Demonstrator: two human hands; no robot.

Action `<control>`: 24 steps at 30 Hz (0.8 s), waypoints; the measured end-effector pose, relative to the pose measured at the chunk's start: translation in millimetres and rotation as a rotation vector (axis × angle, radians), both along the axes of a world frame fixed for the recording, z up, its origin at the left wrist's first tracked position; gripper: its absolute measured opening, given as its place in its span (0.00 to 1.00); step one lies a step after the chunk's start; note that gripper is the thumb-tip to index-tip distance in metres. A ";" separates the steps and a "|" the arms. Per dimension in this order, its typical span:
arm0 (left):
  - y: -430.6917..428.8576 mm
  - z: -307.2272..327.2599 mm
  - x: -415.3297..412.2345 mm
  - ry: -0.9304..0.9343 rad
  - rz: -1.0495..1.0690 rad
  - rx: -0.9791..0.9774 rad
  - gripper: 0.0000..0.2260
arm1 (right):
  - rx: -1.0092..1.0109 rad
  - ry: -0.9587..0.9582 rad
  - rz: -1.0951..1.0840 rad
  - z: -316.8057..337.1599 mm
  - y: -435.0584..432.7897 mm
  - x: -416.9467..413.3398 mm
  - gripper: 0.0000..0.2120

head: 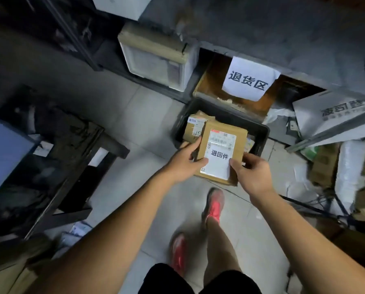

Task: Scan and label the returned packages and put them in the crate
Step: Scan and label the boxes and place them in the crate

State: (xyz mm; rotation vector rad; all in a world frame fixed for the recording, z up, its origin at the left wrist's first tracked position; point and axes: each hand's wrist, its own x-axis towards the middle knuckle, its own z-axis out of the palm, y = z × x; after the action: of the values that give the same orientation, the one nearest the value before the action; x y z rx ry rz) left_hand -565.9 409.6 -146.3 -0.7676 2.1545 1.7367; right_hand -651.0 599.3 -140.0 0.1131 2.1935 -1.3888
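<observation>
I hold a flat brown cardboard package (236, 132) in both hands, above the near edge of a black crate (262, 132) on the floor. A shipping label and a white sticker with black characters (218, 162) cover the package's top. My left hand (185, 162) grips its left edge, thumb on the sticker's corner. My right hand (251, 172) grips its near right corner. Inside the crate lies another brown labelled package (193, 126), partly hidden by the one I hold.
A white paper sign (249, 79) hangs on a brown carton behind the crate. A white foam box (156, 60) stands to the left of that. A dark desk with a monitor (3, 153) is at left. Boxes and bags pile up at right (330, 115). My feet in red shoes (214, 204) stand on grey tiles.
</observation>
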 end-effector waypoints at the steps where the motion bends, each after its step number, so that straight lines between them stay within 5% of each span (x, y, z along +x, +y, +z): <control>1: -6.5 -15.1 -10.7 -0.020 0.020 -0.005 0.33 | 0.005 -0.015 0.018 -16.5 -9.0 -14.8 0.12; 12: -83.6 -194.8 -132.3 -0.098 0.084 -0.077 0.33 | 0.086 -0.063 0.111 -195.2 -104.9 -149.8 0.03; 16: -117.3 -276.1 -165.5 -0.100 0.076 -0.089 0.34 | 0.137 -0.024 0.170 -270.2 -142.2 -184.3 0.17; 24: -170.9 -406.6 -220.7 -0.123 0.054 -0.052 0.35 | 0.225 0.007 0.193 -391.7 -191.8 -224.4 0.19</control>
State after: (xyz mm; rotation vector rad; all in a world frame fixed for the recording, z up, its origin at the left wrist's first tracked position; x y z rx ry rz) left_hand -786.6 238.7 -552.9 -0.9290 2.1229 1.6193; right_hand -875.4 407.5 -531.8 -0.0225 2.2933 -1.0381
